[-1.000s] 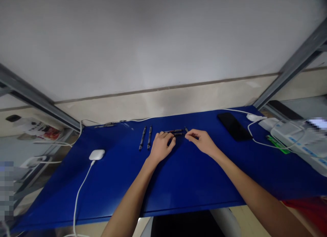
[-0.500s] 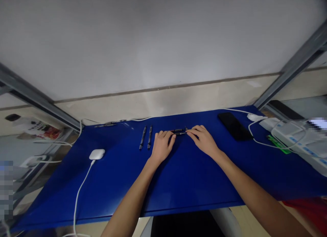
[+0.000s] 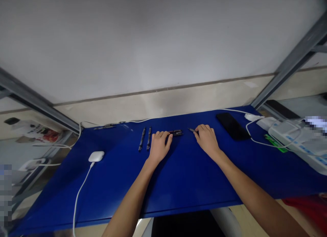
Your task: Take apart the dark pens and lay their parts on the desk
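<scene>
Clearly both hands lie low on the blue worktop [image 3: 178,175]: my left hand [image 3: 158,145] has its grip curled on the near end of a short dark pen piece [image 3: 176,132], thumb and fingers pinching it against the surface, while my right hand [image 3: 206,139] has its grip closed on a thin pen part [image 3: 192,130] whose tip pokes out to the left of its fingers. The two pieces lie apart, in the space between the hands. I judge these parts light, stiff and smooth, prone to roll or slip, so a fingertip pinch at mid-barrel suits them best; any slender tip may bend. Just left of my left hand two whole pens [image 3: 145,139] lie side by side. Further left sits a white charging case [image 3: 96,156] on its cable. Right of my right hand lies a dark phone [image 3: 232,126], face blank. No writing or brand is readable on any of these.
</scene>
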A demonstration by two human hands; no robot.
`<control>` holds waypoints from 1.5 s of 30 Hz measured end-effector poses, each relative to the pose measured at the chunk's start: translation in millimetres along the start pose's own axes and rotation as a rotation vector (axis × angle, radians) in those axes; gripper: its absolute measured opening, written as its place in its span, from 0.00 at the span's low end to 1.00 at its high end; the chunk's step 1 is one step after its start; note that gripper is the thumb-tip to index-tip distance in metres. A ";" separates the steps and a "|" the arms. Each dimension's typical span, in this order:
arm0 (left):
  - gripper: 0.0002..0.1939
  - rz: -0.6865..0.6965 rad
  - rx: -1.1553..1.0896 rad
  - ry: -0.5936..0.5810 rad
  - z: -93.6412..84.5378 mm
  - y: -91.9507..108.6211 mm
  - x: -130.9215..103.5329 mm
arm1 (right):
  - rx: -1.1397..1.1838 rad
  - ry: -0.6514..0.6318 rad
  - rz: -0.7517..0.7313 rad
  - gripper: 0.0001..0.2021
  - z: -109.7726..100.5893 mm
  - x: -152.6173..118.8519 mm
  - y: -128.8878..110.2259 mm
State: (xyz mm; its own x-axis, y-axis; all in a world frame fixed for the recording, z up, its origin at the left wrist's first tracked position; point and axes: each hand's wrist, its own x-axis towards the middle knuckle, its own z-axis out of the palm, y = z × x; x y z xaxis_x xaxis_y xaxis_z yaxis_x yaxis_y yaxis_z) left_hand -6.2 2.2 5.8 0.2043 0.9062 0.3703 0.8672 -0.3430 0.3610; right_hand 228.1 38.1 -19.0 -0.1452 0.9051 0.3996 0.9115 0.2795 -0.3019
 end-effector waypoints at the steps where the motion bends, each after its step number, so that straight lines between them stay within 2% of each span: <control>1: 0.16 0.000 0.002 -0.001 0.5 -0.1 -0.1 | 0.042 0.004 0.023 0.11 -1.6 1.0 0.8; 7: 0.16 -0.006 0.020 -0.002 4.3 -2.4 -0.3 | 0.678 -0.076 0.145 0.10 -14.3 8.6 -0.8; 11: 0.15 -0.006 0.021 -0.003 4.5 -2.9 -0.2 | 0.881 -0.109 0.167 0.10 -18.6 9.0 -5.7; 17: 0.15 -0.004 0.020 -0.011 3.3 -0.6 -0.6 | 0.898 -0.148 0.167 0.10 -19.8 8.0 -7.6; 33: 0.16 0.001 0.027 -0.019 2.5 -1.1 -0.4 | 0.902 -0.158 0.178 0.10 -18.2 7.2 -9.5; 45: 0.15 0.044 0.012 -0.064 3.3 -4.2 -0.3 | 0.930 -0.240 0.137 0.11 -14.7 3.9 -15.5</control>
State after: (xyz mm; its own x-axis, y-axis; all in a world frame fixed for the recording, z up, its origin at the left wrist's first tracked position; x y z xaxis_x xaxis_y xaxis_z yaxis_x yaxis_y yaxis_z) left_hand -8.4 4.2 1.4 0.2701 0.9045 0.3299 0.8624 -0.3797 0.3350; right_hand 219.1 32.6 -0.1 -0.2290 0.9612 0.1540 0.2729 0.2153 -0.9377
